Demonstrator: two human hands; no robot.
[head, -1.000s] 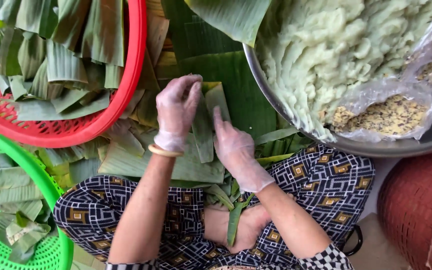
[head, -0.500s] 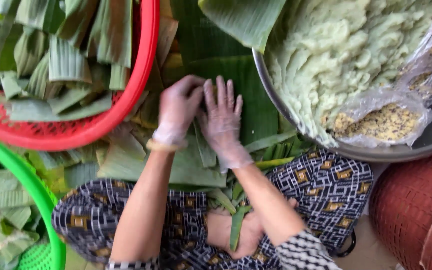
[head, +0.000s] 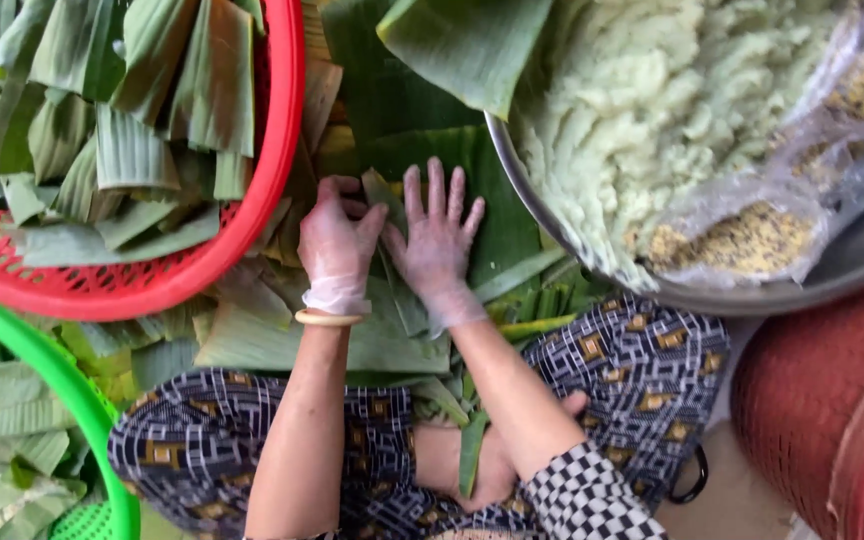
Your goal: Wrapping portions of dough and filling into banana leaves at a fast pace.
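Both hands lie side by side on a pile of banana leaves [head: 352, 330] spread before the seated person's lap. The left hand [head: 337, 245] rests just beside the right hand [head: 437, 240], which lies flat with fingers spread on a leaf strip [head: 387, 215] running between them. To the left, a basket [head: 272, 190] holds cut leaf pieces [head: 122, 130], its rim overlapping the pile. Nearer the person, at far left, a second basket [head: 72, 400] holds more leaf pieces. To the right, a metal basin [head: 752, 295] holds a mass of rice [head: 642, 110], with a plastic bag of filling [head: 752, 235] lying on it. A woven container [head: 822, 400] stands nearer, below the basin.
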